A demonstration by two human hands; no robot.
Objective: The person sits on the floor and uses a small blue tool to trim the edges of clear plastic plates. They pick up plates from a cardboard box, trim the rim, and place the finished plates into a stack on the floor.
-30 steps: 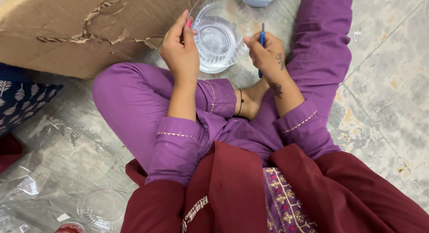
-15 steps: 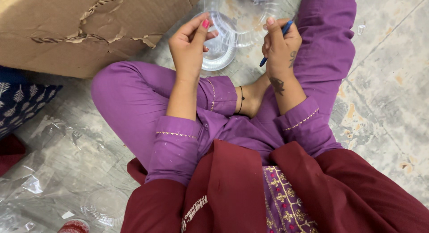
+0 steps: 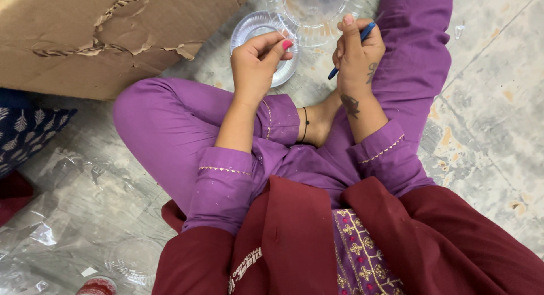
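My left hand [image 3: 258,63] pinches the near rim of a large clear plastic dish [image 3: 309,12] between thumb and fingers. My right hand [image 3: 357,51] grips a thin blue pen-like tool [image 3: 352,41], and its fingertips rest on the right rim of the same dish. A smaller clear plastic dish [image 3: 252,29] lies on the floor just behind my left hand, partly hidden by it. Both hands are above my crossed legs in purple cloth [image 3: 170,125].
A torn brown cardboard sheet [image 3: 102,34] lies at the upper left. Crumpled clear plastic wrap [image 3: 68,216] and a red-capped item [image 3: 96,286] lie at the lower left. A dark patterned cloth [image 3: 22,131] sits at the left edge. The floor is grey stone [image 3: 487,102].
Both hands have moved up and apart. The large clear dish now sits between them at the top of the view, and a smaller dish shows behind my left hand.
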